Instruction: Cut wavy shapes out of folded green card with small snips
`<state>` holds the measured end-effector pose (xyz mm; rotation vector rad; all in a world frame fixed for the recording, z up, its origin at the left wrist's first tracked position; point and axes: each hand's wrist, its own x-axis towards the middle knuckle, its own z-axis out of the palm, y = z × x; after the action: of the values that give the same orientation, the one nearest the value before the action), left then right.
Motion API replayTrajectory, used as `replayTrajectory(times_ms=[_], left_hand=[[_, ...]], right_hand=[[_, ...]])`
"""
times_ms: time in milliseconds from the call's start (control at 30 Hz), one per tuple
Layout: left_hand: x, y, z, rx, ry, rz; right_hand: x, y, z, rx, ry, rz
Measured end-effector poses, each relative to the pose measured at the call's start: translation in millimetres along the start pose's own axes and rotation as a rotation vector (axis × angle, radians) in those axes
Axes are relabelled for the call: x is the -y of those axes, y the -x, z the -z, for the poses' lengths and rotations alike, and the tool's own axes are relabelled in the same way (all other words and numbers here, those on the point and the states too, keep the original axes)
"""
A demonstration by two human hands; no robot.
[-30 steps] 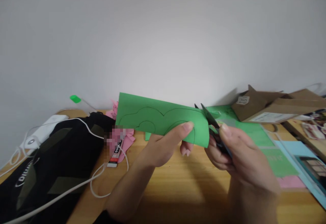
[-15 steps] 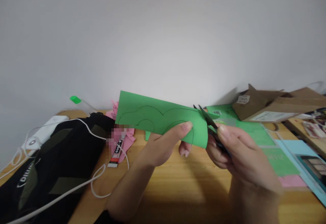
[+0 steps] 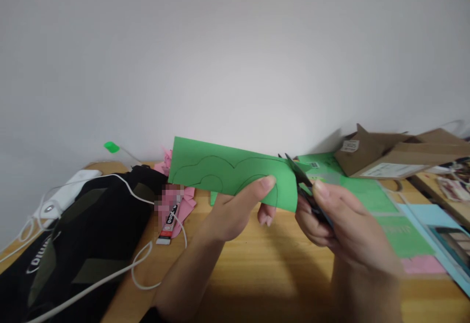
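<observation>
My left hand (image 3: 238, 210) pinches a green paper strip (image 3: 220, 169) near its right end, thumb on the front face, and holds it up over the wooden table (image 3: 257, 264). A curved outline is drawn on the paper. My right hand (image 3: 341, 220) is closed on dark scissors (image 3: 299, 173). Their blades are parted at the strip's right edge.
A black bag (image 3: 81, 225) with a white cable (image 3: 110, 276) lies at the left. A glue tube (image 3: 168, 222) rests on pink scraps (image 3: 183, 200). Green sheets (image 3: 378, 205), a pink sheet (image 3: 422, 264) and brown cardboard (image 3: 389, 154) are at the right.
The green strip and both hands have barely shifted; the scissors stay at the paper's right edge. The camera has tilted slightly.
</observation>
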<state>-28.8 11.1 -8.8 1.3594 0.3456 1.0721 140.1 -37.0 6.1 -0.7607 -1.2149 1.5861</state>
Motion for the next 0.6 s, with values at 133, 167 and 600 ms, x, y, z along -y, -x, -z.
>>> replayTrajectory(times_ms=[133, 167, 600], left_hand=[[0.1, 0.1, -1.0, -0.014, -0.004, 0.004], [0.3, 0.2, -1.1, -0.019, -0.005, 0.002], [2.2, 0.1, 0.3, -0.01, -0.021, 0.023]], right_hand=[[-1.3, -1.7, 0.2, -0.009, 0.028, 0.009], [-1.1, -2.3, 0.0, -0.013, 0.04, 0.012], [1.5, -2.0, 1.3, -0.038, 0.132, 0.035]])
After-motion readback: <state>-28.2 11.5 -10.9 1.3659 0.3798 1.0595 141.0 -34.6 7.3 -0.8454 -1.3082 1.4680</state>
